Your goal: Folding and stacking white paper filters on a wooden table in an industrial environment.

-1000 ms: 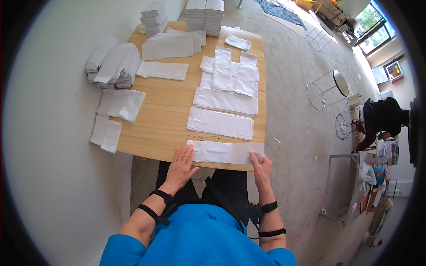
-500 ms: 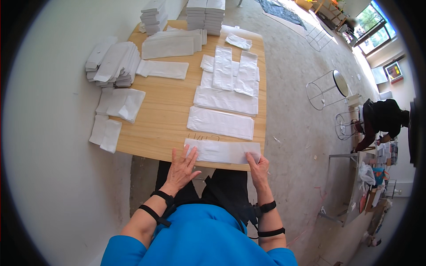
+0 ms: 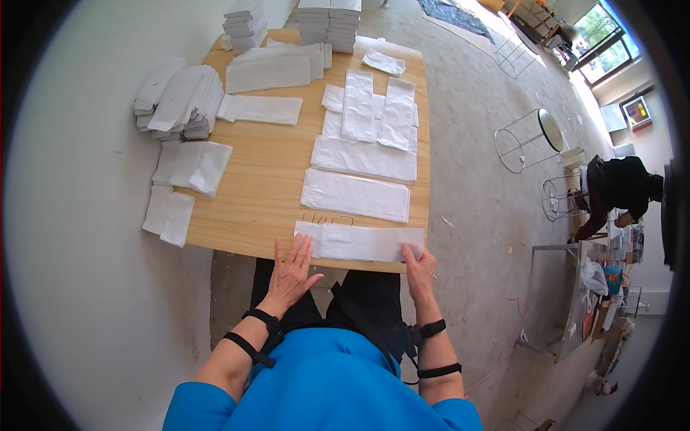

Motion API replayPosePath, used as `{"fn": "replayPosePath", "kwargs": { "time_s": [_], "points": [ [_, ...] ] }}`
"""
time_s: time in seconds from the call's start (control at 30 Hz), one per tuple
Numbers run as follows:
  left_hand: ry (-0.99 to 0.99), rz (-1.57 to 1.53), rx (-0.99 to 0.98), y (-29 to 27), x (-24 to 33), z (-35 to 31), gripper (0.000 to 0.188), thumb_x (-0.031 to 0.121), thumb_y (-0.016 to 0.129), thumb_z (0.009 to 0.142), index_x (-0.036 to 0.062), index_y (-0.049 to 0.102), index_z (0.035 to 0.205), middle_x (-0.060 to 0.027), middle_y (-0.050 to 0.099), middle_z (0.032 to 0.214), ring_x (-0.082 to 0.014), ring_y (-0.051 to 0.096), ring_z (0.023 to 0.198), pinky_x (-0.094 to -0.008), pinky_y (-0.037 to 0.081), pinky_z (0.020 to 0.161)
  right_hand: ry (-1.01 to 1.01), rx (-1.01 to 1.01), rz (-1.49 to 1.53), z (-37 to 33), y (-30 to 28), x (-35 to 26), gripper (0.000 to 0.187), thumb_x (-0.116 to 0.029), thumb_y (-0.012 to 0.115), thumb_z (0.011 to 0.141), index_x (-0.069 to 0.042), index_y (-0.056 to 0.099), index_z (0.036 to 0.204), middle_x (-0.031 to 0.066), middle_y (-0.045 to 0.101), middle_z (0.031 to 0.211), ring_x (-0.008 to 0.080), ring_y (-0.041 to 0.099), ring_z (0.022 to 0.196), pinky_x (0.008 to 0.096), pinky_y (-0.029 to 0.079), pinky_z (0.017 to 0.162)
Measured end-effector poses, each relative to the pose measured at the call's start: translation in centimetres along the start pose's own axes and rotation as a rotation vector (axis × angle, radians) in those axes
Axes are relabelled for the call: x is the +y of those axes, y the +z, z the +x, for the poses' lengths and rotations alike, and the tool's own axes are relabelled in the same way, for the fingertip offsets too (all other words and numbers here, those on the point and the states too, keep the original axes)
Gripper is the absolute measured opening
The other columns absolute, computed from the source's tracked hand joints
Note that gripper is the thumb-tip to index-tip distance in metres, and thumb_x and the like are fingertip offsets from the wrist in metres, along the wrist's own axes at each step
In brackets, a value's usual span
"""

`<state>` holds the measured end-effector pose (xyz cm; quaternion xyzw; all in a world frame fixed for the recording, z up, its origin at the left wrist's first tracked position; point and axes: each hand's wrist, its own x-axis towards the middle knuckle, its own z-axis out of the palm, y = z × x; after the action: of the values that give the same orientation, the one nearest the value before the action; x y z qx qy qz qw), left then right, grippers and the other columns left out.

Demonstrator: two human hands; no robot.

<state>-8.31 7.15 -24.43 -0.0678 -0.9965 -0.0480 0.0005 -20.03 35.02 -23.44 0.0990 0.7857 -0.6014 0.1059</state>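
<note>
A long, flat white strip [image 3: 366,243], paper-like and slightly see-through at its right end, lies along the near edge of the table. On its left end rest the fingertips of my left hand [image 3: 289,271], which is open with the thumb held out. My right hand [image 3: 420,271] pinches the strip's right end, thumb on top and the other fingers partly hidden. Just beyond lies a stack of similar white strips [image 3: 356,195], with a second stack [image 3: 363,158] behind it. Two narrow white pieces [image 3: 358,108] lie lengthwise across the farther stack.
Folded white boxes [image 3: 183,100] are piled at the table's left edge, with white packets [image 3: 194,167] nearer me. Tall white box stacks [image 3: 329,25] stand at the back. A round stool [image 3: 550,131] is on the floor at right, where another person [image 3: 622,190] bends near a cluttered table.
My left hand has slid slightly left and its fingers have drawn closer together. The strip reaches a little farther at both ends. My right hand keeps its pinch.
</note>
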Motion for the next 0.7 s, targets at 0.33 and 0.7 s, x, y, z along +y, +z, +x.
{"fn": "replayPosePath", "kwargs": {
  "time_s": [0.33,0.7],
  "points": [
    [0.003,-0.023,-0.002,-0.1,-0.1,0.1,0.075,0.048,0.067,0.081,-0.0013,0.048,0.135,-0.0110,0.035,0.150,-0.0277,0.025,0.143,-0.0623,0.009,0.115,0.192,0.217,-0.218,0.3,-0.5,2.0,0.022,-0.015,0.066,0.086,0.003,0.063,0.098,0.0097,0.066,0.080,0.0183,0.064,0.072,0.0320,0.050,0.065],
    [0.014,-0.032,0.029,-0.1,0.1,0.6,0.072,0.045,0.069,0.080,-0.0014,0.050,0.133,-0.0105,0.039,0.148,-0.0269,0.029,0.141,-0.0640,0.010,0.114,-0.102,-0.175,0.100,-1.6,10.9,-2.6,0.024,0.000,0.053,0.091,0.004,0.057,0.114,0.0125,0.067,0.105,0.0185,0.067,0.093,0.0281,0.054,0.080]
  ]
}}
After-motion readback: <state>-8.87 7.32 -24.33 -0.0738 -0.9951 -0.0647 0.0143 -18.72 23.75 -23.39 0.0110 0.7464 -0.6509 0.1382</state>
